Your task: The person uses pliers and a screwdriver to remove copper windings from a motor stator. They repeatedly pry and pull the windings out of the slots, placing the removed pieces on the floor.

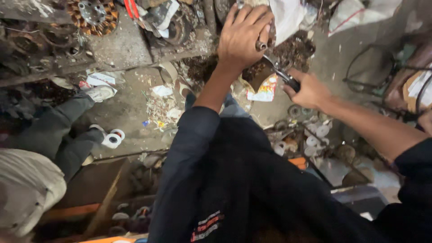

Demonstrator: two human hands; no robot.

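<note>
Overhead, small dull metal cylinder pinched under the fingers of the left hand, high in the frame above a heap of dark brown scrap windings. Left hand clenched over the piece, knuckles up, forearm in a dark blue sleeve reaching up from below. Just to the right, slim metal tool with a black handle, tip meeting the cylinder, handle gripped tight in the right hand, bare forearm running off toward the lower right. Beneath the two hands, torn white and red printed paper on the dusty grey concrete floor. Farther out, white rolls of tape at left, more pale rolls and small round parts at right. Along the upper left, round copper-wound motor stator among greasy dark machine parts. At far left, another person's grey-trousered leg and white shoe, well apart from the work.
</note>
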